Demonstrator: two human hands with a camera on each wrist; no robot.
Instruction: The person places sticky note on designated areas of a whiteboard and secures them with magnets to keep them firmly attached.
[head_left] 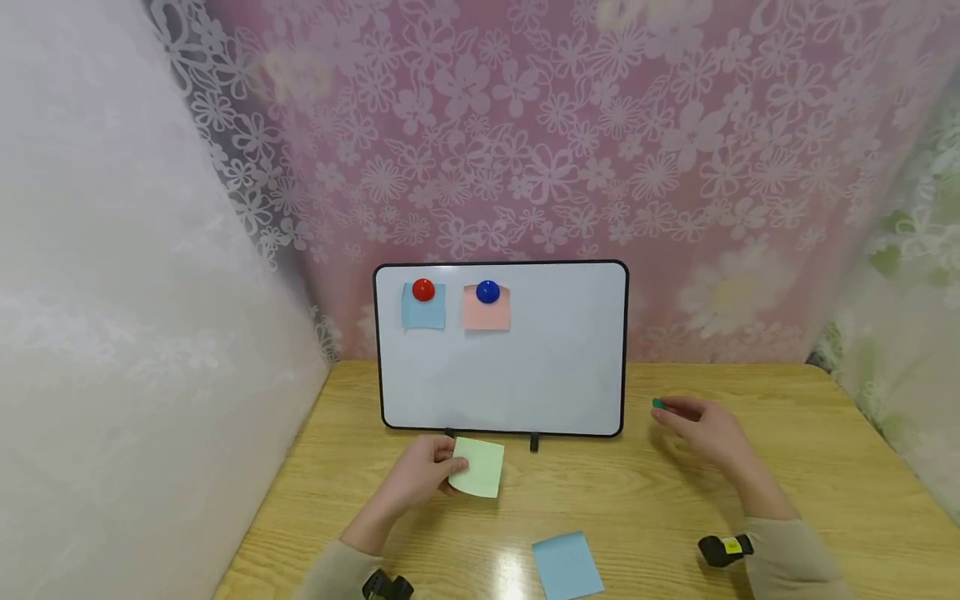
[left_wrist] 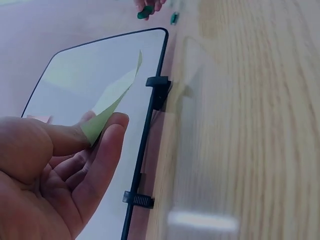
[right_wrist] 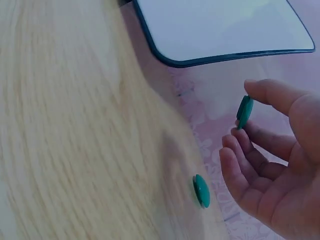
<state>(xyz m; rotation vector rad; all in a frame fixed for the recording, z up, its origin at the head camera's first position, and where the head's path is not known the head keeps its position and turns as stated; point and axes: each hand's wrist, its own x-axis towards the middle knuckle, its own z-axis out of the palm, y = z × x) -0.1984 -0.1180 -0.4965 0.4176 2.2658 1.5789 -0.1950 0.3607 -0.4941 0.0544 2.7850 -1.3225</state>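
Note:
In the head view my left hand (head_left: 420, 477) pinches a pale green sticky note (head_left: 480, 468) by its left edge, in front of the whiteboard's lower edge. The left wrist view shows that note (left_wrist: 110, 111) side-on and slightly bent between thumb and fingers. To the right of the whiteboard (head_left: 555, 375), my right hand (head_left: 705, 432) holds a round green magnet (right_wrist: 244, 112) between thumb and fingertip. A second green magnet (right_wrist: 201, 191) lies on the table below that hand; in the head view I cannot make it out.
On the board a red magnet (head_left: 423, 290) holds a blue note (head_left: 423, 314), and a blue magnet (head_left: 487, 292) holds a pink note (head_left: 486, 318). Another blue note (head_left: 567, 567) lies on the wooden table (head_left: 637, 517) near its front. Small black feet (head_left: 534, 442) support the board.

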